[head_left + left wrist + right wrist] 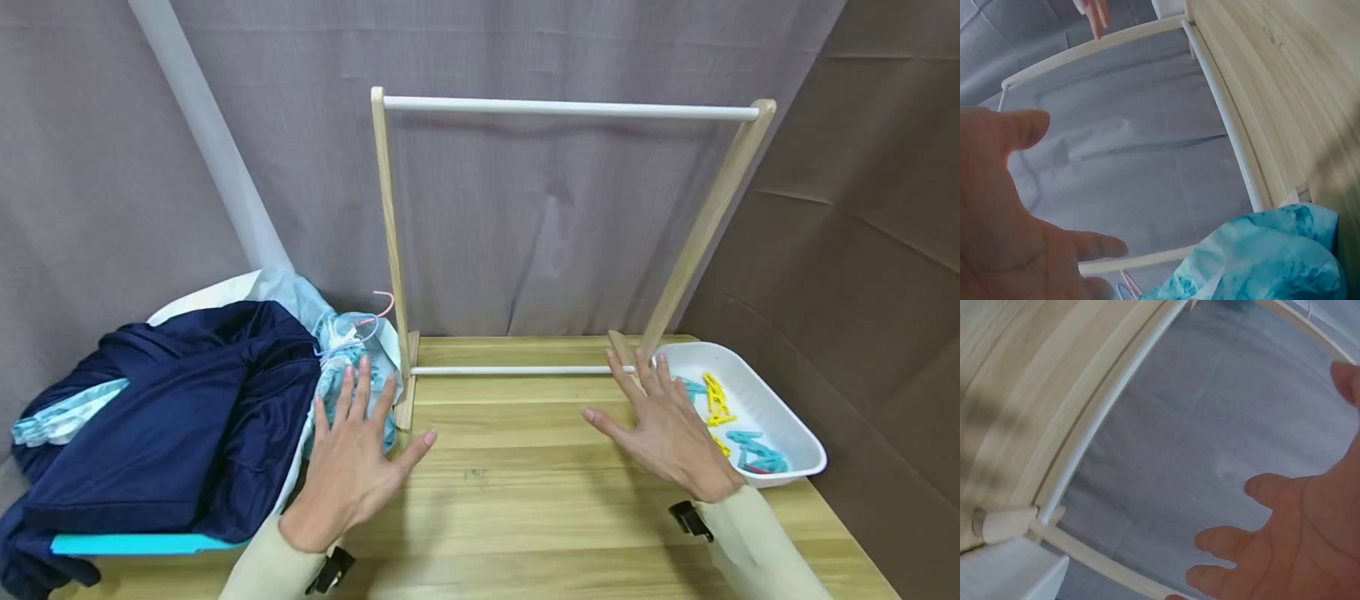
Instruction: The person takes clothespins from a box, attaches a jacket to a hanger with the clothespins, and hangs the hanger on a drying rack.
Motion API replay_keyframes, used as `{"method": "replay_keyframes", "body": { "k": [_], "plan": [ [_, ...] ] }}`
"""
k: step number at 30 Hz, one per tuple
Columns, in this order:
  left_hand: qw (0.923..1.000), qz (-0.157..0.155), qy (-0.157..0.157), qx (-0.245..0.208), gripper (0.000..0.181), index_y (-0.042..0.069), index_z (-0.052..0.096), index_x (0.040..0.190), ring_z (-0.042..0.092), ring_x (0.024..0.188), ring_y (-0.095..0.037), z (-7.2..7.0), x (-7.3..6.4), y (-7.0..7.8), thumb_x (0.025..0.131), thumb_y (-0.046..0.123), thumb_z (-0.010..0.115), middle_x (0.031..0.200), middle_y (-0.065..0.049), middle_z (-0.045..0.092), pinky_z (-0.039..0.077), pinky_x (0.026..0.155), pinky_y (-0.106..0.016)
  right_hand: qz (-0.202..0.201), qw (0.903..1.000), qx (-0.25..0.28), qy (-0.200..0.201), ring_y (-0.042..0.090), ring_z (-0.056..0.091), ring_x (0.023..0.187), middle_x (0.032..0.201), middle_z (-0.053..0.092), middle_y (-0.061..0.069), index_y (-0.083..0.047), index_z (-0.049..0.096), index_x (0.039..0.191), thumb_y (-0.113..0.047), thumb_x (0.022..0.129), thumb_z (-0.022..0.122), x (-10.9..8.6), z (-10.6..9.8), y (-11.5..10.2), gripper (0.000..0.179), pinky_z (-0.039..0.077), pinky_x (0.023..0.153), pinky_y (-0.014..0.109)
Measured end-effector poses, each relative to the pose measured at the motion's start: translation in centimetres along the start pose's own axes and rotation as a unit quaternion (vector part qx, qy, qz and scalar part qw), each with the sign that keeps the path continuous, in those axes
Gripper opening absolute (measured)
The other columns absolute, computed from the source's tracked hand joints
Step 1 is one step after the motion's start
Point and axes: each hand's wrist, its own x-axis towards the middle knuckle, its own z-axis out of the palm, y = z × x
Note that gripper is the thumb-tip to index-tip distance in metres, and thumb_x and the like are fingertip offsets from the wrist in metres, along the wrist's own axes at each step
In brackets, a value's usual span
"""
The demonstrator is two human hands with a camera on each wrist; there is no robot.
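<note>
My left hand (351, 462) hovers with fingers spread over the left part of the wooden table, beside a pile of clothes. Fingers apart and holding nothing, my right hand (667, 425) is held near a white tray (780, 400). Between and beyond the hands stands a small garment rack with wooden side posts (390, 217) and a white top rail (570, 107). Dark navy clothing (172, 417) lies heaped at the left, with blue-and-white tie-dye fabric (1260, 256) next to it. Pink and blue hanger hooks (367, 329) poke out near the rack's left post.
In the tray lie yellow clips (716, 400) and blue clips (757, 452), with a bit of red. A turquoise edge (142, 544) shows under the navy clothing. Grey curtain (525, 225) hangs behind the rack; brown cloth (847, 233) covers the right side.
</note>
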Motion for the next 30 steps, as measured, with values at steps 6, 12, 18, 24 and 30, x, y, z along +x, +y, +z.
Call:
{"method": "replay_keyframes", "body": {
  "k": [6,12,18,24,30],
  "plan": [
    [0.9987,0.028,0.028,-0.033,0.066,0.000,0.054,0.143,0.015,0.158,-0.041,-0.6,-0.3,-0.8,0.099,0.049,0.060,0.165,-0.027,0.026,0.010,0.122,-0.070,-0.007,0.9999,0.015,0.001,0.057,0.017,0.151,0.159,0.034,0.032,-0.009,0.034,0.159,-0.063,0.100,0.049,0.4,0.1,-0.5,0.081,0.018,0.119,0.070],
    [0.9919,0.064,0.078,-0.077,0.013,0.011,0.072,0.091,0.054,0.132,-0.036,-2.2,-0.9,-1.3,0.095,0.024,0.071,0.127,-0.016,0.069,0.045,0.108,-0.055,-0.028,0.9991,0.023,0.021,0.040,0.068,0.112,0.118,0.073,0.020,-0.001,0.069,0.122,-0.041,0.100,0.061,0.9,0.5,-1.3,0.046,0.052,0.095,0.054],
    [0.9855,0.078,0.100,-0.113,0.034,0.024,0.058,0.065,0.059,0.099,-0.019,-5.2,-1.2,-2.9,0.095,0.014,0.070,0.090,0.004,0.072,0.046,0.088,-0.041,-0.044,0.9948,0.090,0.020,0.011,0.068,0.080,0.085,0.074,-0.003,-0.013,0.075,0.096,-0.025,0.098,0.066,1.8,1.1,-3.5,0.015,0.055,0.073,0.035],
    [0.9881,0.096,0.098,-0.070,0.007,0.010,0.070,0.091,0.054,0.106,-0.035,-9.3,-0.6,-8.3,0.091,0.004,0.070,0.100,-0.012,0.071,0.034,0.093,-0.048,-0.077,0.9788,0.190,0.004,0.004,0.063,0.077,0.082,0.071,-0.009,-0.019,0.074,0.090,-0.020,0.099,0.065,2.7,1.8,-7.8,0.013,0.053,0.072,0.025],
    [0.9914,0.042,-0.123,-0.020,0.058,-0.003,0.047,0.134,0.028,0.129,-0.056,-13.4,-0.1,-14.6,0.088,0.014,0.079,0.140,-0.034,0.047,0.024,0.101,-0.070,-0.129,0.9547,0.265,-0.043,0.004,0.063,0.076,0.083,0.072,-0.005,-0.016,0.075,0.092,-0.016,0.098,0.064,3.5,2.7,-12.9,0.013,0.054,0.073,0.022]
  ]
}}
